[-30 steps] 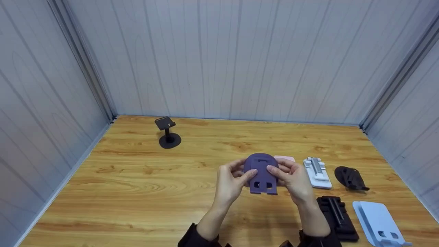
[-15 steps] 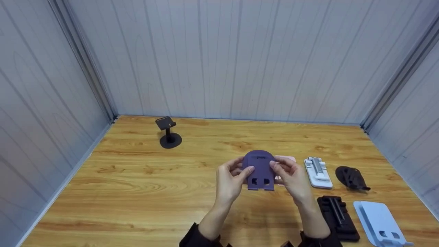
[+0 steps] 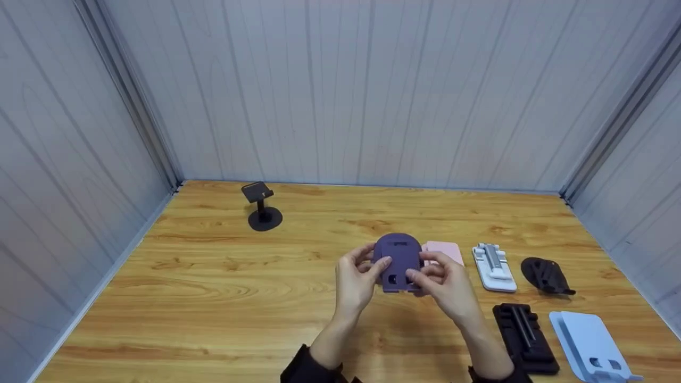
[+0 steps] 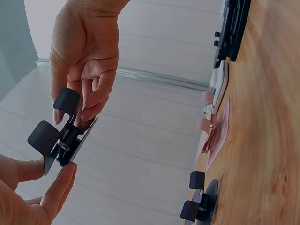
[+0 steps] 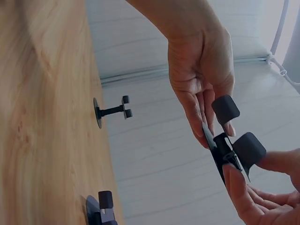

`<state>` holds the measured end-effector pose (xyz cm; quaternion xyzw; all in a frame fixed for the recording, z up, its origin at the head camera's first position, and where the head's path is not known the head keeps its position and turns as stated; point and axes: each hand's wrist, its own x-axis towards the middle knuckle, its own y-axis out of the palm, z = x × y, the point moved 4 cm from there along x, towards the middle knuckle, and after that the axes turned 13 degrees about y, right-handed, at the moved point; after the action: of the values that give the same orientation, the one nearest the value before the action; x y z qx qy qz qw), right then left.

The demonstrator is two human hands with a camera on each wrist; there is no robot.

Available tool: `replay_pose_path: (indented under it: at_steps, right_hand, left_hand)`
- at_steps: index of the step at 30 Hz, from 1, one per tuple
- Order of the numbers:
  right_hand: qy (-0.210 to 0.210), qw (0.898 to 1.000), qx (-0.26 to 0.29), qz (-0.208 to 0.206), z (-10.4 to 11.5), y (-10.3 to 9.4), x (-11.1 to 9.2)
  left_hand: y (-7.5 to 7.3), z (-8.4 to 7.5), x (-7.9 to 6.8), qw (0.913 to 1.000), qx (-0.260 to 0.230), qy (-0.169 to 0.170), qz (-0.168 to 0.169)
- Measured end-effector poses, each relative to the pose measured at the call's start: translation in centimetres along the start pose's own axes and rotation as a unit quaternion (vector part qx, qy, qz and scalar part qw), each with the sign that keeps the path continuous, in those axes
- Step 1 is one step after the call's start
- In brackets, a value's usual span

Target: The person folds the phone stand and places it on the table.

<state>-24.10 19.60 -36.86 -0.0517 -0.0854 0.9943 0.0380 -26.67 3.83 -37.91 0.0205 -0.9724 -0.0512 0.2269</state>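
Both hands hold a folded purple phone stand [image 3: 400, 256] above the table, near the middle of the head view. It has a rounded base and a flat plate with two cutouts. My left hand [image 3: 354, 284] pinches its left edge, thumb on the plate. On the other side my right hand [image 3: 451, 290] grips the lower right, its thumb over one cutout. In the left wrist view the stand's dark hinge [image 4: 69, 137] sits between base and plate, which lie close together. Two lip tabs [image 5: 250, 147] stick out at the plate's end in the right wrist view.
A pink stand [image 3: 446, 251] lies partly behind the right hand. Farther right are a white stand [image 3: 493, 267], a round black stand [image 3: 545, 275], a black folded stand [image 3: 524, 338] and a light blue stand [image 3: 593, 340]. An upright black stand [image 3: 260, 207] occupies the back left.
The purple stand has shifted slightly left and up, uncovering more of the pink stand. My right thumb has slid from the plate's upper part down to its lower right.
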Motion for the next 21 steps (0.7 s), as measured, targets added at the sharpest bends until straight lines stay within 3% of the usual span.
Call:
replay_pose_path:
  at_steps: [3,9,14,18,21]
  right_hand:
    - [0.016,1.000,0.013,0.013,-0.4,0.4,0.1]
    - [0.037,0.998,0.047,-0.016,-1.2,-0.1,0.3]
    - [0.057,0.996,0.053,-0.032,-1.8,-1.2,0.4]
    - [0.088,0.994,0.042,-0.040,-2.5,-2.5,0.2]
    - [0.115,0.992,0.027,-0.038,-3.3,-3.8,-0.2]
  left_hand:
    - [0.0,0.2,0.1,1.0000,0.000,-0.007,0.007]
    - [0.4,0.6,0.1,0.9988,0.009,-0.019,0.044]
    - [0.8,0.7,-0.1,0.9962,-0.010,-0.042,0.076]
    - [-0.6,1.8,0.7,0.9950,0.032,-0.040,0.086]
    - [-3.0,2.6,2.3,0.9921,0.097,-0.034,0.072]
